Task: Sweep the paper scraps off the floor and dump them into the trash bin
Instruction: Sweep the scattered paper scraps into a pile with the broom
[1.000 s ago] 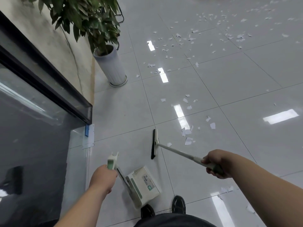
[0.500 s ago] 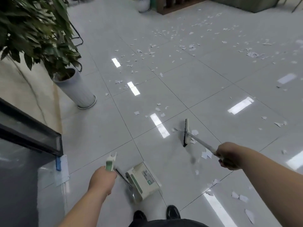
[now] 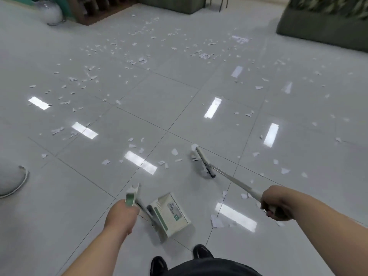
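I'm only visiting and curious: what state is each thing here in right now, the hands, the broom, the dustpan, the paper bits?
Paper scraps: scattered loose across the floor, unswept.
Broom: head down on the floor, among the scraps.
Dustpan: tilted, held low by its handle.
Left hand: grips the dustpan handle.
Right hand: grips the broom handle.

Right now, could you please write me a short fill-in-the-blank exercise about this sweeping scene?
The right hand grips the handle of the ____.
The left hand holds the ____ by its handle.
Paper scraps lie scattered on the tiled ____.
Missing words: broom, dustpan, floor.
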The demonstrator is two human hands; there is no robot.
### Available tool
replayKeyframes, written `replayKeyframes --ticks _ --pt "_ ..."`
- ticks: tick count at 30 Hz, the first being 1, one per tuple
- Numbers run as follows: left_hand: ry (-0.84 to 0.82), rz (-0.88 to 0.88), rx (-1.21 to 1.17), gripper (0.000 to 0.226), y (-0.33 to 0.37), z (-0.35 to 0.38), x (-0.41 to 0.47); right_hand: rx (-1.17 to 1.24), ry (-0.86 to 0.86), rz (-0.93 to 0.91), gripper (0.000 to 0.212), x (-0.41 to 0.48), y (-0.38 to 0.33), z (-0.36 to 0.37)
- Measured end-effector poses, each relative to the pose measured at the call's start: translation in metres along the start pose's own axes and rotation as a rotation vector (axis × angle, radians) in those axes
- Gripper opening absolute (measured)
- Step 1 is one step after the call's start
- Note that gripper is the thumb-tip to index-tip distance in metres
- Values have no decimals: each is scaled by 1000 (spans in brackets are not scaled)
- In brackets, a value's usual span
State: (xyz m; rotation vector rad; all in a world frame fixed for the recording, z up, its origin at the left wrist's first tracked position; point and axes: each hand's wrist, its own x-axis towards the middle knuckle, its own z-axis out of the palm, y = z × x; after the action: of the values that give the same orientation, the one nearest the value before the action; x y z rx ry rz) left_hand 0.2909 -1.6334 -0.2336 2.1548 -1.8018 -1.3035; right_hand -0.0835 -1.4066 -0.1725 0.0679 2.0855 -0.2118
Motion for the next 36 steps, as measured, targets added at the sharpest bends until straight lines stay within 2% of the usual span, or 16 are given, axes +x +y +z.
replayKeyframes --ticks 5,9,13,17,22,28,34,36 --pt "-130 100 64 6 14 3 27 190 75 151 5 -25 66 21" --pt "-223 170 126 8 14 8 43 251 145 248 5 -47 113 47" --pt "-287 221 157 6 9 10 54 332 122 421 5 -57 145 84" --pt "-325 224 176 5 6 10 57 393 78 503 3 -70 151 120" --pt "-330 224 196 3 0 -1 60 532 12 450 7 -87 127 156" --pt "-300 211 174 6 -9 -20 60 768 -137 329 20 -92 56 182" --pt "-264 168 147 10 -16 -36 61 884 -240 247 5 -88 -17 166" --pt "-247 153 138 12 -18 -40 60 923 -280 226 7 -79 -37 162"
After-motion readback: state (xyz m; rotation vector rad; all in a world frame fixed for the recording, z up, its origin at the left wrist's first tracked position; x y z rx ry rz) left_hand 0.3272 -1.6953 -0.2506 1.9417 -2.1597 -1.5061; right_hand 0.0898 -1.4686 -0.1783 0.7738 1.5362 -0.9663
